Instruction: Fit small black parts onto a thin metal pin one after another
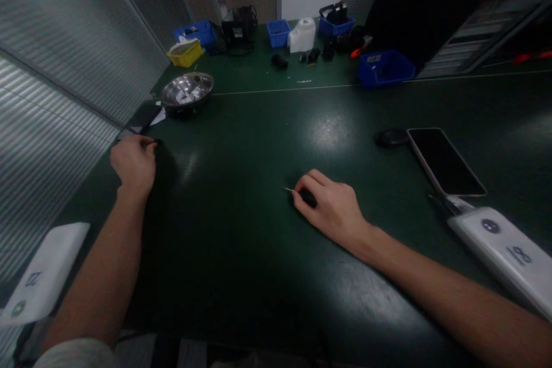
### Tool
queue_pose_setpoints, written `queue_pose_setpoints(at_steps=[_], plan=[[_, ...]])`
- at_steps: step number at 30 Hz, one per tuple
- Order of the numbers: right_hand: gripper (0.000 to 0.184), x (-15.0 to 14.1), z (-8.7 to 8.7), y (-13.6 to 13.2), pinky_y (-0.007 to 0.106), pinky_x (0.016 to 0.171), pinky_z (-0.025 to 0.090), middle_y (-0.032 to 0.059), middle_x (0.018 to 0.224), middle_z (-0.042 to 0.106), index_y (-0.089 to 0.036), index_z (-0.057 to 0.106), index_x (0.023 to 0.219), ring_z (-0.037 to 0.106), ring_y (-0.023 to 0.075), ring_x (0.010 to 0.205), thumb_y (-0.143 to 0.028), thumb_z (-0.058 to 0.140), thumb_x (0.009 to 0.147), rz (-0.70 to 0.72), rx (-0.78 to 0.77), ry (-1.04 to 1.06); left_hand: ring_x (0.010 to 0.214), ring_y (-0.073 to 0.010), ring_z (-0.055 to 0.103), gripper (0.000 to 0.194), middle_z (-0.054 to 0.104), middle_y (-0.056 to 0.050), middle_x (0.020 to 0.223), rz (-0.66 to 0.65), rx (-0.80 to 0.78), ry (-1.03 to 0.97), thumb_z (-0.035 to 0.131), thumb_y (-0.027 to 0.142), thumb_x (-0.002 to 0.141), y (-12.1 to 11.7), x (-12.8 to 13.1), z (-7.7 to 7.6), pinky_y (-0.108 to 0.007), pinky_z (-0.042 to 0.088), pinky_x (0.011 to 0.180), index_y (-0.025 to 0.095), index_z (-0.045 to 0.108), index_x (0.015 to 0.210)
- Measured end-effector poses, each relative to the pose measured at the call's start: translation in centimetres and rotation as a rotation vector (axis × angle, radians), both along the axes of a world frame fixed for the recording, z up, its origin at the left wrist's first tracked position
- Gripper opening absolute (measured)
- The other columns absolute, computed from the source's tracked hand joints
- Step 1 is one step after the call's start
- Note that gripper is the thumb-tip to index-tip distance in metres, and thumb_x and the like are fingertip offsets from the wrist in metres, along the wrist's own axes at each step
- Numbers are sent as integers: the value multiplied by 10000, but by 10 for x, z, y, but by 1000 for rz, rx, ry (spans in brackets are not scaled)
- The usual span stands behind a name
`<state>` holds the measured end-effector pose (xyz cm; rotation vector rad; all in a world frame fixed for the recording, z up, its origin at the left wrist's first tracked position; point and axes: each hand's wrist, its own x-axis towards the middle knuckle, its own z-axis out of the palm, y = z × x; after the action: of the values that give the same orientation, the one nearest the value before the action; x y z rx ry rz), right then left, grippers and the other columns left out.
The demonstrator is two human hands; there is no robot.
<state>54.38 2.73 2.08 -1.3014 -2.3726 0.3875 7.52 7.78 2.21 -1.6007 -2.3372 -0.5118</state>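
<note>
On the dark green tabletop (224, 144), my right hand (332, 204) is closed in a pinch around a thin, light, needle-like piece (287, 188). Its tip sticks out to the left of my thumb and finger; its exact kind is too small to make out. My left hand (134, 161) is at the table's left side, fingers pinched together. A small dark thing (158, 142) shows at those fingertips, but I cannot tell what it is. Just beyond that hand lie a dark flat object (145, 117) and a metal bowl (187, 91) holding white scraps.
On the right are a phone (446, 161), a black computer mouse (392, 137) and a white device (509, 253). Another white device (45, 273) lies at the lower left. Along the back stand a yellow bin (185, 55), a blue bin (386, 69) and a white casing (302, 35).
</note>
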Motion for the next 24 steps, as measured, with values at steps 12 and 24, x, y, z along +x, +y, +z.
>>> queue_pose_setpoints(at_steps=[12,24], plan=[[199,0,4,-2,263,576,329,8,977,643,-219,641,967,549,112,677,-366,511,1000,4,-18,0,871,-222,478,238,621,-84,918,-58,76,-136,599,237,927,0,15,0,-382,373,923,66,701,1057],[184,-1,3,1,263,610,370,17,962,654,-213,632,943,585,124,717,-355,527,993,-34,-31,71,979,-192,659,88,724,-69,1029,-1137,-117,-498,668,253,939,-42,223,16,-351,532,887,179,713,957]])
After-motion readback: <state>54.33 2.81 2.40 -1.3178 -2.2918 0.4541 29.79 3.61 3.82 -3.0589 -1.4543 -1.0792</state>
